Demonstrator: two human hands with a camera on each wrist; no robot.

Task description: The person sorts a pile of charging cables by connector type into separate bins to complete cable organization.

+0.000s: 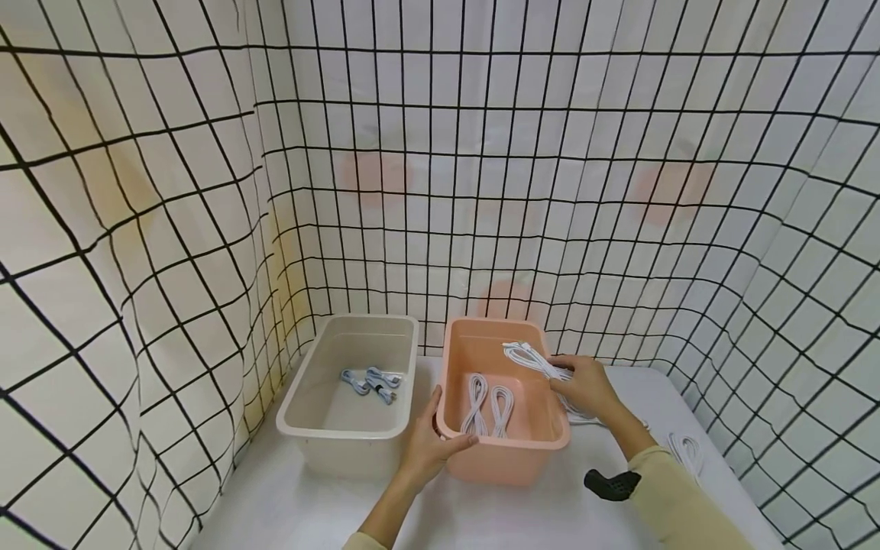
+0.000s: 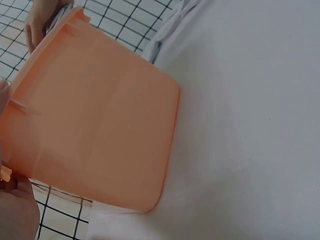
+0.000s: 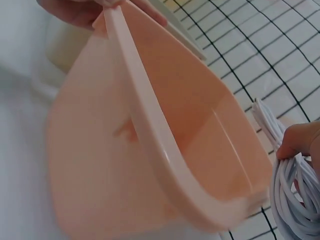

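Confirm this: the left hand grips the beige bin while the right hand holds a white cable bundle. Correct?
No: the left hand grips the peach bin, not the beige bin, as the head view shows. The right hand does hold a white cable bundle.

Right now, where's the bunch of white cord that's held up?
In the head view, the bunch is in the right hand, by the right side of the pink tub.
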